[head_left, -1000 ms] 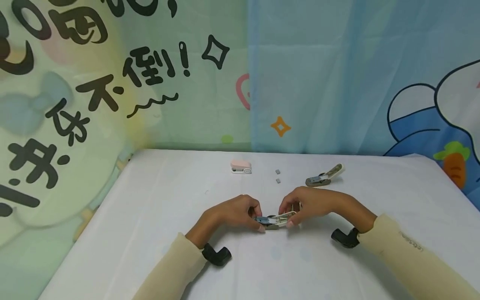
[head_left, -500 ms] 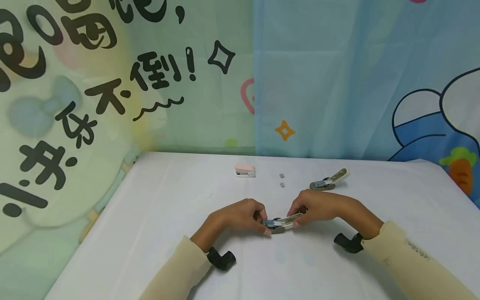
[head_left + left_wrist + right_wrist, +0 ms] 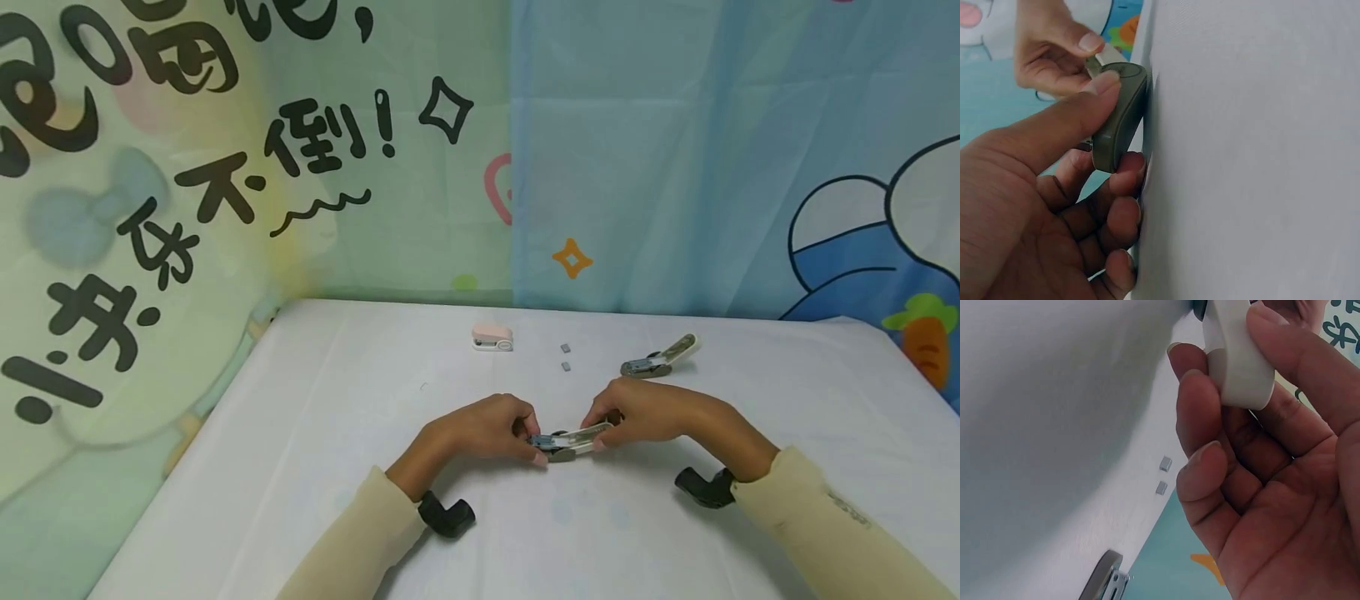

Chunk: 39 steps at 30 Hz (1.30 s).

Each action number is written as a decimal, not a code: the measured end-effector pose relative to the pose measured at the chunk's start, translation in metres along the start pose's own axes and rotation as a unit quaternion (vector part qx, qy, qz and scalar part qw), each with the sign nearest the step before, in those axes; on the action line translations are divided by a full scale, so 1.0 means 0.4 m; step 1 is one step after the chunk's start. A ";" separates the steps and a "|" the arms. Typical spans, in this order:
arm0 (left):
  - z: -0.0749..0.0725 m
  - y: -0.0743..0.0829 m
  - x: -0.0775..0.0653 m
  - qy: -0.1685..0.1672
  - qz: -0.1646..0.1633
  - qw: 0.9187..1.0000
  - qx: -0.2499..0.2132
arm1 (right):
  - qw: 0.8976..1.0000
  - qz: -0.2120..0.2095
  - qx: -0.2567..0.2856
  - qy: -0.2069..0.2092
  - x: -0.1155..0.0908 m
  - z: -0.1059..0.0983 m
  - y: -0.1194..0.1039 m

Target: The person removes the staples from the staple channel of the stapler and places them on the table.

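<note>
A grey-green and white stapler lies lengthwise between both hands, low over the white table, its metal magazine exposed in the head view. My left hand pinches its grey-green end; the left wrist view shows the thumb along the side of that green body. With thumb and fingers, my right hand grips the white end, the other fingers curled beneath. A second grey-green and white stapler lies opened up behind the right hand. Two small grey staple strips lie farther back, near the middle.
A small pink and white stapler stands at the back of the table. White cloth covers the table. A printed curtain hangs behind the far edge. Each wrist wears a black camera.
A pale part that stood up between the right fingers a second ago is no longer seen there. Both hands keep their hold on the stapler. The head view has shifted slightly.
</note>
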<state>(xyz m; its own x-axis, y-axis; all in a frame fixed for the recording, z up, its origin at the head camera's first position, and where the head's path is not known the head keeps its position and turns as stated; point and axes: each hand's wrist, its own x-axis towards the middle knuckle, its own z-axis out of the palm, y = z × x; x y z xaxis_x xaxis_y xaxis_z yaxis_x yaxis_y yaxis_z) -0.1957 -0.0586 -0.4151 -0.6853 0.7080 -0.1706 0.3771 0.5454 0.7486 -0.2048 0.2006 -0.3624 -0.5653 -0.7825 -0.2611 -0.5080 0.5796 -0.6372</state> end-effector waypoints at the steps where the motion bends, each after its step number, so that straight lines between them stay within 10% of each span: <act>1: 0.002 0.007 0.002 0.001 0.001 1.000 0.007 | 1.000 0.001 -0.005 0.001 -0.004 -0.001 0.001; 10: 0.028 0.072 0.075 0.016 0.031 0.996 0.082 | 0.999 0.032 -0.028 0.018 -0.070 -0.040 0.027; 39: 0.134 0.199 0.299 0.088 -0.062 0.966 0.233 | 0.982 0.158 -0.102 0.016 -0.184 -0.138 0.131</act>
<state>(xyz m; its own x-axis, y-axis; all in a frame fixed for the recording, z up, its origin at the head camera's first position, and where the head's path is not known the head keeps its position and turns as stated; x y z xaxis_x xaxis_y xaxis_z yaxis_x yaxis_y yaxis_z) -0.2143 0.0936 -0.4102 -0.8225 0.5602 -0.0981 0.4979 0.7927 0.3518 -0.2257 0.3011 -0.3364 -0.7342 -0.5509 -0.3969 -0.4222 0.8282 -0.3685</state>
